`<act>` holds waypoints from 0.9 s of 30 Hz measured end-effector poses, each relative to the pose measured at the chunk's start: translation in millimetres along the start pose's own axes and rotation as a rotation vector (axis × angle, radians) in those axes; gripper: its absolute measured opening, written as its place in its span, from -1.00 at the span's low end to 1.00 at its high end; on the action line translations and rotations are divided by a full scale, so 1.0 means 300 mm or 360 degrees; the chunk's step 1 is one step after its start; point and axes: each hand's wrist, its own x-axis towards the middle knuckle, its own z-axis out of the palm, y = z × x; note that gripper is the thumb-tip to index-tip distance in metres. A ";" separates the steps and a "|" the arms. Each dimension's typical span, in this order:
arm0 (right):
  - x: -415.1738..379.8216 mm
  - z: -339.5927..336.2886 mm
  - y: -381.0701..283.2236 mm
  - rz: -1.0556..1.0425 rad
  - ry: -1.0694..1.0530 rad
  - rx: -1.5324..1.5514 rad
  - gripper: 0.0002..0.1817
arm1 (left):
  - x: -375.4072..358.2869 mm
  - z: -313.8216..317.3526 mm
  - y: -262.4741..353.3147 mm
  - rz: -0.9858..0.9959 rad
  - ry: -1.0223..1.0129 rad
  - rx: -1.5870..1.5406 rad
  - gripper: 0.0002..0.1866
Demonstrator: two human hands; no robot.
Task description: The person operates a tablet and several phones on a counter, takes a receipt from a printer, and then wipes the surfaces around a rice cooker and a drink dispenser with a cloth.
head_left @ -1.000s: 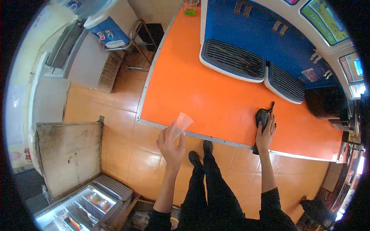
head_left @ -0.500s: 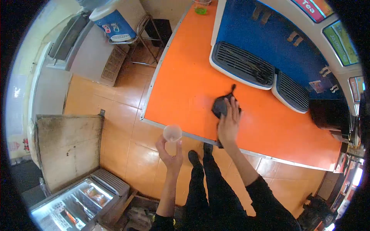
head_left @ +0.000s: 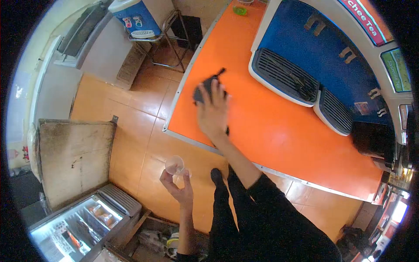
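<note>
My left hand (head_left: 178, 187) holds a small clear plastic cup (head_left: 174, 164) between thumb and fingers, off the counter's near edge and above the floor. The cup is tilted, and I see nothing inside it. On the orange counter (head_left: 257, 118), my right hand (head_left: 212, 111) presses down on a bunched black cloth (head_left: 211, 84) and grips it beneath the palm. Its fingers reach forward over the cloth, slightly blurred. A dark strand sticks out past the fingertips, and another dark bit shows beside the wrist.
A drink dispenser with a blue panel (head_left: 301, 39) and black drip trays (head_left: 283, 74) stands along the counter's far side. Up at the top is a green-bottomed container (head_left: 239, 9). A blue water dispenser (head_left: 136, 19) rests on a metal stool (head_left: 168, 41). Lower left, a chiller (head_left: 80, 227) stands lit.
My right hand has slid the black cloth left and away across the counter. My left hand with the cup has moved left and slightly down. The view has shifted a little.
</note>
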 end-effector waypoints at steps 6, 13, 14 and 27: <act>-0.037 -0.076 0.098 -0.0289 -0.0106 -0.0063 -0.27 | 0.000 0.019 0.013 -0.0045 0.0036 -0.0063 -0.45; -0.286 -0.362 0.645 0.0281 0.0204 -0.0432 -0.43 | -0.003 -0.026 -0.039 -0.0106 0.0130 -0.0162 -0.44; -0.282 -0.352 0.674 0.0560 0.0259 -0.0511 -0.44 | -0.003 -0.041 -0.051 -0.0110 0.0133 -0.0178 -0.44; -0.103 0.101 -0.215 -0.0196 0.0006 0.0212 -0.51 | 0.261 -0.213 -0.083 -0.0115 -0.0174 -0.0119 -0.51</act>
